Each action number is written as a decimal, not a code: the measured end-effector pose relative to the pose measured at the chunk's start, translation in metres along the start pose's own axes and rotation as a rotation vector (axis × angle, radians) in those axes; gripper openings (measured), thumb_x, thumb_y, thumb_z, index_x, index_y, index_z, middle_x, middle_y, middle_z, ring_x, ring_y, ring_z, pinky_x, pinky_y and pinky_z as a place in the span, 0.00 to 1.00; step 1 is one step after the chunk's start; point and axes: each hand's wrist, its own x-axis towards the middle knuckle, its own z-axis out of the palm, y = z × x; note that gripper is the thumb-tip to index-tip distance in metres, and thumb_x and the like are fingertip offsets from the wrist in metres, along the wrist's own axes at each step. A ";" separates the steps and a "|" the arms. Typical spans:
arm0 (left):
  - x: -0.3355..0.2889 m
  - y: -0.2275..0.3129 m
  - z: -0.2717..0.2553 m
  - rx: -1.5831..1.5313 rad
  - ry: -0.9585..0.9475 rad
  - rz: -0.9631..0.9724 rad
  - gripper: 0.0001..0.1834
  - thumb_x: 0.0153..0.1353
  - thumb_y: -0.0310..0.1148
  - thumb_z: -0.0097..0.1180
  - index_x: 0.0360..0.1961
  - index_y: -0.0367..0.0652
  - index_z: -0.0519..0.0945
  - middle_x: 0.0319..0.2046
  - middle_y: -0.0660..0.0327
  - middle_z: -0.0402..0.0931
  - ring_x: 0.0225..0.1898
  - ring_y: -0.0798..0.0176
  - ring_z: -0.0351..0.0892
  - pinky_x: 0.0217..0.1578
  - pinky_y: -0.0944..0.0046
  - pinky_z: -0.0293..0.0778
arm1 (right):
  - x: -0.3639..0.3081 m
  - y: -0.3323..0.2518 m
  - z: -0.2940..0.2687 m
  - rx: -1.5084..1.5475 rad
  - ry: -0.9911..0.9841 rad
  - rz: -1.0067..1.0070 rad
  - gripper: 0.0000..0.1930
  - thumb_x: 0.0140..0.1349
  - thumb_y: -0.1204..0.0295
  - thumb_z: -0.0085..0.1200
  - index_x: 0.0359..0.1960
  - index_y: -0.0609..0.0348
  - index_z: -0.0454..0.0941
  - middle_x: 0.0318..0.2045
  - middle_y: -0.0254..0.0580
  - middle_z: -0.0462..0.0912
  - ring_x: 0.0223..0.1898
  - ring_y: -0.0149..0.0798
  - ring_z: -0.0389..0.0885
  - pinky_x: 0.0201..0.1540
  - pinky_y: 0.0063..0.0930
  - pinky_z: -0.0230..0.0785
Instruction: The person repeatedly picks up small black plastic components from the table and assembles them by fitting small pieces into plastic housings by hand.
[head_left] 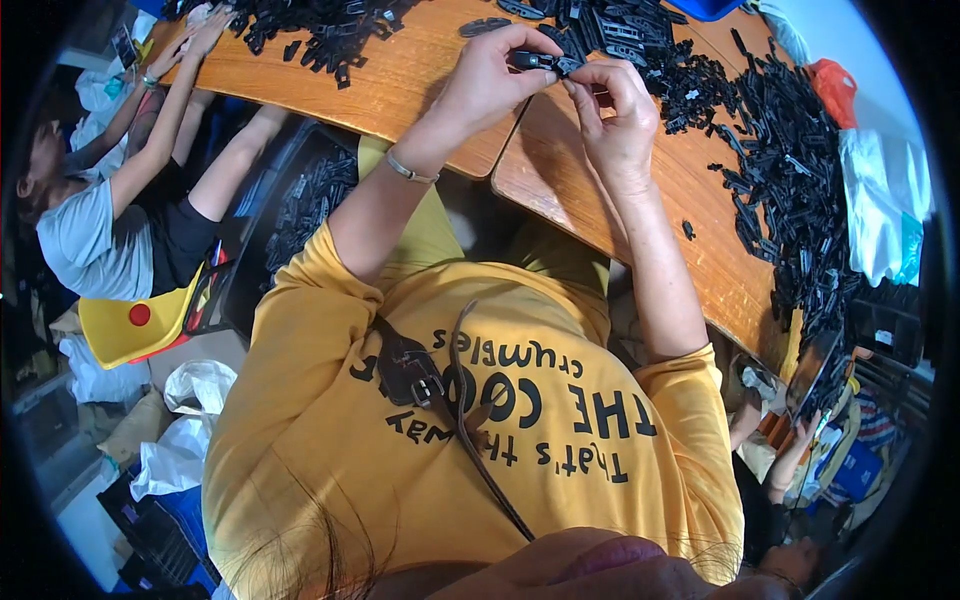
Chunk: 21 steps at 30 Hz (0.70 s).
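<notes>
Over the table (565, 175), a black part (532, 61) is held; it is judged light, stiff and rather slick, perhaps brittle where thin, and best gripped by its long sides. It is pinched by the left hand (488, 85), thumb and finger parted only by its width; its other end is nipped by the right hand's (618, 120) nearly closed fingertips. Across the table, black pieces (800, 205) are heaped.

Bold black upside-down lettering (522, 405) stands on the mustard-yellow cloth shirt (560, 330), partly covered by a dark, apparently leather strap (405, 362).
</notes>
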 end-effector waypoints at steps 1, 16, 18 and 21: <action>0.000 -0.001 0.000 -0.001 -0.002 0.001 0.12 0.61 0.22 0.66 0.47 0.38 0.84 0.37 0.66 0.84 0.38 0.75 0.82 0.42 0.71 0.79 | 0.000 -0.001 -0.001 0.001 -0.007 0.007 0.08 0.58 0.84 0.68 0.36 0.61 0.82 0.35 0.41 0.82 0.32 0.34 0.84 0.30 0.24 0.78; -0.009 0.001 -0.003 -0.022 -0.167 -0.125 0.15 0.64 0.20 0.62 0.52 0.37 0.82 0.42 0.66 0.82 0.43 0.75 0.80 0.45 0.74 0.78 | 0.010 -0.003 -0.017 -0.114 -0.199 -0.156 0.07 0.57 0.83 0.64 0.36 0.59 0.82 0.34 0.41 0.83 0.35 0.47 0.86 0.37 0.35 0.80; -0.012 -0.003 -0.006 -0.099 -0.242 -0.142 0.16 0.65 0.21 0.63 0.54 0.36 0.81 0.44 0.65 0.82 0.44 0.75 0.80 0.46 0.73 0.78 | 0.005 0.003 -0.017 -0.095 -0.236 -0.104 0.07 0.57 0.81 0.66 0.37 0.59 0.83 0.35 0.42 0.84 0.35 0.47 0.86 0.37 0.35 0.80; -0.021 -0.005 -0.010 -0.170 -0.249 -0.219 0.16 0.66 0.21 0.61 0.55 0.35 0.80 0.46 0.64 0.82 0.46 0.74 0.80 0.47 0.72 0.78 | -0.003 0.010 -0.012 -0.029 -0.316 0.187 0.11 0.56 0.76 0.71 0.39 0.59 0.83 0.36 0.42 0.85 0.34 0.45 0.86 0.37 0.36 0.79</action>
